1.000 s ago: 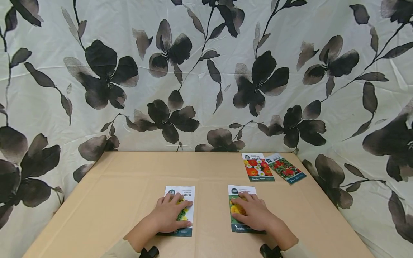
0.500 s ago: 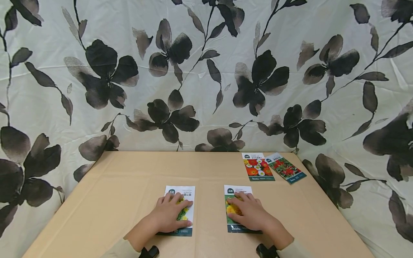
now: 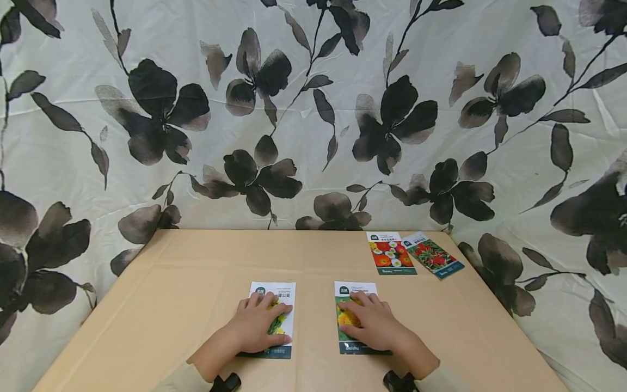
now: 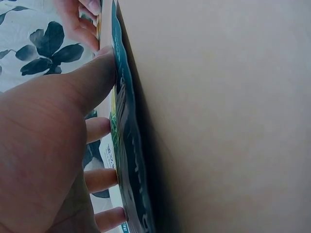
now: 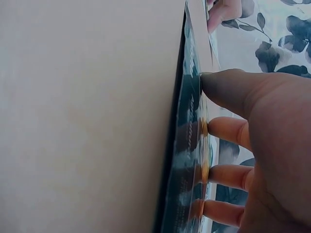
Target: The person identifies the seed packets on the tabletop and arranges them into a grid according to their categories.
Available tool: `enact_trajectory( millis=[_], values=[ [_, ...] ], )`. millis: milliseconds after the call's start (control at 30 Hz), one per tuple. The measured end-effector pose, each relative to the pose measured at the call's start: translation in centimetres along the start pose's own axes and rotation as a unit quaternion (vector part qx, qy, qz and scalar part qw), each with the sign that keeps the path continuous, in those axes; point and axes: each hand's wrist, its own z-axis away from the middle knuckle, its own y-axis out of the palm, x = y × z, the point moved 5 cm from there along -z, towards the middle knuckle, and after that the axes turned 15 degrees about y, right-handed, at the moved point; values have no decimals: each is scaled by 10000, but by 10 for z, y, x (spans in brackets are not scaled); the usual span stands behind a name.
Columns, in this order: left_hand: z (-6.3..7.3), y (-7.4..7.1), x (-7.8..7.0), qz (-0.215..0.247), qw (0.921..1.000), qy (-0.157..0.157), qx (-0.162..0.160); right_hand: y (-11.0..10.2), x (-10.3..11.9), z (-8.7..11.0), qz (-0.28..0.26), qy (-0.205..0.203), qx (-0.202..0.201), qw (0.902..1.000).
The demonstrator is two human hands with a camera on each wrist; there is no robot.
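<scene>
My left hand rests with spread fingertips on a white seed packet printed with yellow flowers. That packet lies flat on the table, its dark teal bottom band towards me in the left wrist view. To the right, my right hand presses its spread fingertips on a green-and-white seed packet with orange-yellow blooms. In the right wrist view the thumb and fingers touch the face of this packet from above. Both hands hide much of the printed fronts.
At the table's back right lie a seed packet with red and white flowers and a tilted packet with red blooms, their edges meeting. The tan table ends at a floral cloth behind it.
My right hand has slid left across the table, and the seed packet under its fingers has moved left with it. The left hand and its packet have stayed in place.
</scene>
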Motion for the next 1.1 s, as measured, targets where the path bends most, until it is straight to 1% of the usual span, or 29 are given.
enact_trajectory(
  millis=[233, 367, 700, 867, 1100],
  values=[
    [2, -6, -5, 0, 10000, -24, 19, 1, 4, 1, -41, -56, 54, 10000],
    [2, -6, -6, 8, 10000, -54, 28, 1, 7, 2, -69, -81, 73, 9999],
    [1, 0, 1, 90, 9999, 28, -124, 4, 11, 0, 23, -130, 15, 9999],
    [1, 3, 2, 42, 9998, 66, -199, 5, 14, 0, 62, -165, -38, 9998],
    [1, 2, 2, 26, 9997, 99, -241, 5, 19, 0, 71, -144, -71, 9998]
  ],
)
